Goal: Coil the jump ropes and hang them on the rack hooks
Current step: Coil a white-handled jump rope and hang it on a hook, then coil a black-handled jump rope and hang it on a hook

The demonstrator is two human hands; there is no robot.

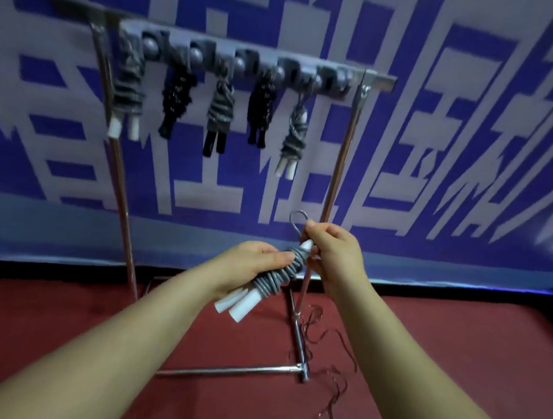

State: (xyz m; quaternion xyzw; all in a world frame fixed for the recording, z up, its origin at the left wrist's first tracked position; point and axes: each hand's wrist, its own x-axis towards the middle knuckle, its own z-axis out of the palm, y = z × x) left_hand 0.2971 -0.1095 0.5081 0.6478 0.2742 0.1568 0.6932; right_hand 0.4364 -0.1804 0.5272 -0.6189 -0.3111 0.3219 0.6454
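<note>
Grey cord wound round two white handles makes the coiled jump rope (272, 280), gripped by the left hand (249, 266) below the rack (236, 56). Right hand (337, 252) pinches its top loop (299, 218). Five bundles hang on hooks.

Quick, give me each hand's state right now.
Left hand: grips the coiled grey jump rope.
Right hand: pinches that rope's loop at the top.

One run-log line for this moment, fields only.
left hand: grips coiled grey rope | right hand: pinches its loop | rack: five bundles hung | floor: loose dark rope
</note>
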